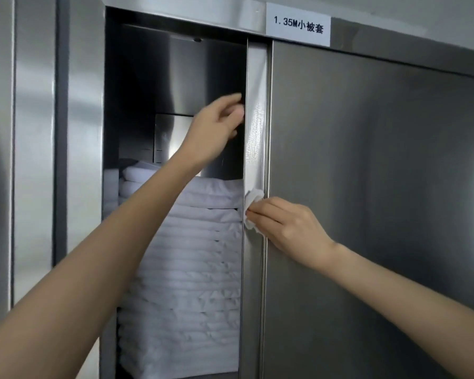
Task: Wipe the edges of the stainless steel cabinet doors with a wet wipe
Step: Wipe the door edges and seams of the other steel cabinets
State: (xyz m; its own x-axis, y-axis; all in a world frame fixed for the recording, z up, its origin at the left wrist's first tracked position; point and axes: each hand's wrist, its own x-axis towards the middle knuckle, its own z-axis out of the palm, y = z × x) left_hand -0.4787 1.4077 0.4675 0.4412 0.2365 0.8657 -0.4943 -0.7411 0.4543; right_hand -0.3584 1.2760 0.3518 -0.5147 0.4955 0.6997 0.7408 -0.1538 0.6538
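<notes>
Pinched in the right hand [293,228], the wipe [253,207] is pressed flat on the door edge [255,138], about halfway down the strip. Above it the metal shows a wet, streaky sheen; below looks dry, so the lower half seems still to do. Left hand [216,127] curls its fingers round the inner side of that edge higher up, closed on it, likely to brace the door [367,187] against the rubbing. Left of the edge, the open cabinet holds stacked white linen [186,255]. A label [298,24] sits above.
</notes>
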